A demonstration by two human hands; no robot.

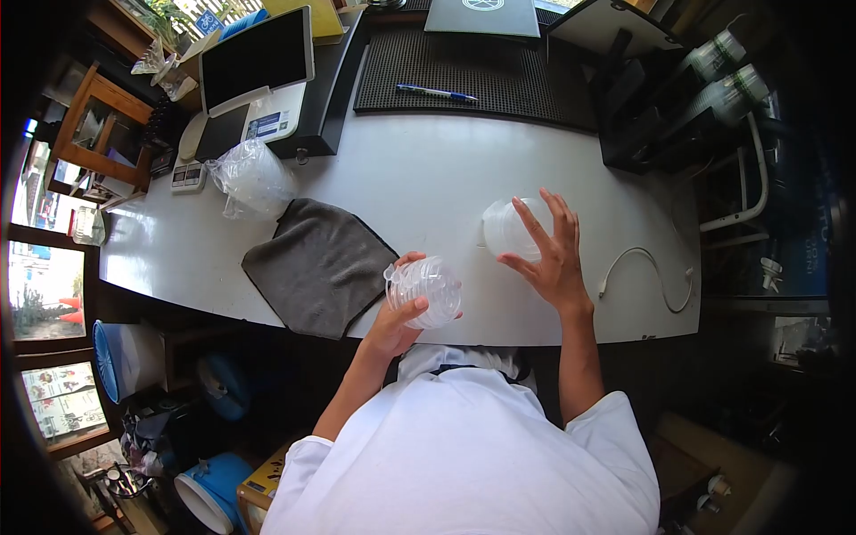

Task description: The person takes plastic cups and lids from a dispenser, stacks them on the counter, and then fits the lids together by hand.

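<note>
My left hand [390, 326] is wrapped round a stack of clear plastic lids [434, 290], held tilted near the front edge of the table. To the right, my right hand [559, 263] has its fingers spread, with thumb and fingertips right at the side of a translucent white stack of round plastic lids [502, 230] on the tabletop. Part of that stack is hidden behind the fingers. A grey cloth [316, 267] lies just left of my left hand.
On the white table [419, 169] are a clear plastic bag [254, 178] at left and a white cable [655, 254] at right. A pen [437, 92] rests on the black mat [499, 67] at the back. A tablet [257, 61] stands back left, with stacked cups [727, 94] back right.
</note>
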